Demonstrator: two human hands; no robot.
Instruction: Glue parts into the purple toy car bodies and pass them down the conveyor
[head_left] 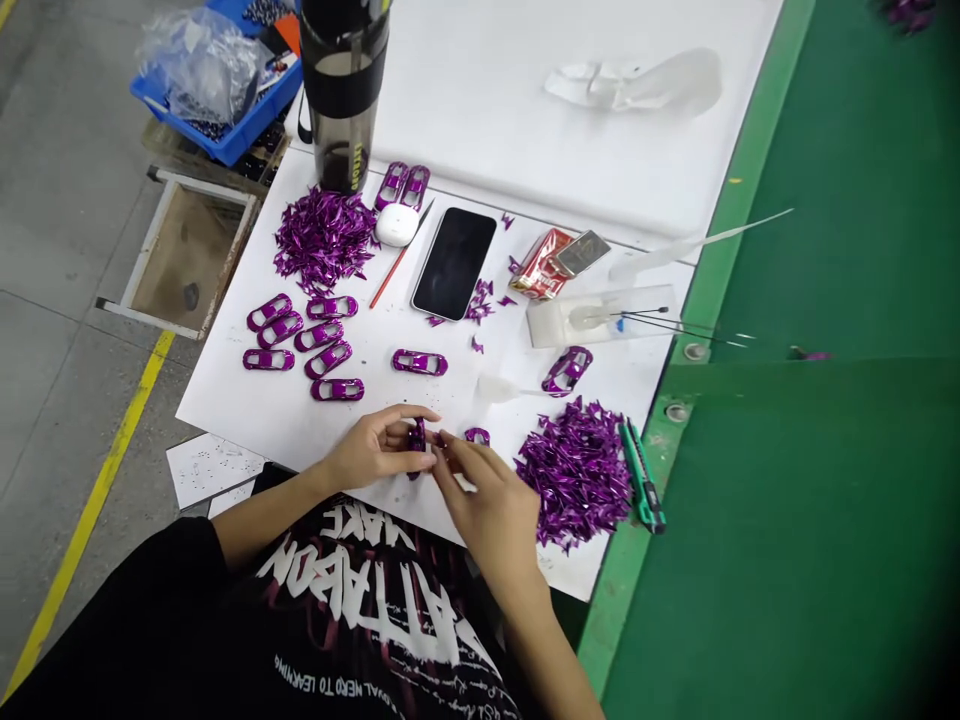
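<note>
My left hand (371, 447) grips a small purple toy car body (416, 440) between thumb and fingers, turned up on edge. Close against it, my right hand (491, 500) has its thumb and fingertips pinched together; anything between them is too small to make out. Another purple car body (477, 436) lies partly hidden behind the right hand. To the right is a large heap of shiny purple pointed pieces (574, 475). Farther up lie a single car body (420, 362), a cluster of several car bodies (324, 335) and one more car body (568, 371).
A second purple heap (324, 240) lies by a dark bottle (345, 100). Around the white board are a phone (454, 264), a white case (397, 225), a red thin-handled tool (390, 276), a red packet (541, 265), a clear tray (645, 308) and a green utility knife (641, 478).
</note>
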